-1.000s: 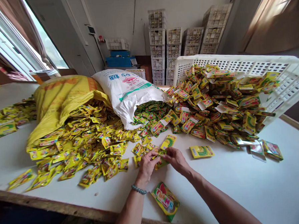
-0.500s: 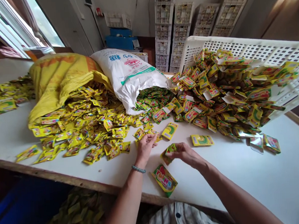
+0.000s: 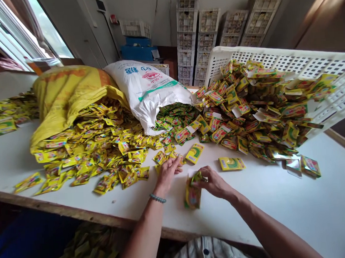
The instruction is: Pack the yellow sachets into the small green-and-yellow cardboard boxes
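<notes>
My right hand [image 3: 212, 182] is closed, thumb and fingers pinching a small green-and-yellow sachet [image 3: 197, 177]. The sachet is at the upper end of a small yellow candy box [image 3: 192, 197], which is blurred and appears tilted up off the table. Whether the sachet is inside the box or only against it, I cannot tell. My left hand [image 3: 168, 170], with a beaded bracelet on the wrist, has its fingers drawn together beside a few loose yellow sachets [image 3: 160, 156]. What its fingertips hold, if anything, is hidden. Two closed yellow boxes lie near my hands, one box [image 3: 195, 153] beyond them and another box [image 3: 231, 163] to the right.
A yellow sack [image 3: 72, 84] spills yellow sachets [image 3: 98, 148] across the left. Beside it, a white sack [image 3: 146, 78] spills green sachets [image 3: 174, 115]. At right, a tipped white crate [image 3: 272, 50] pours out many boxes [image 3: 247, 113]. Stacked crates [image 3: 188, 43] stand behind the table [image 3: 318, 206].
The candy box that lay flat near the table edge has moved up to my right hand and tilted. The sachet in that hand now meets its end. My left hand has barely moved.
</notes>
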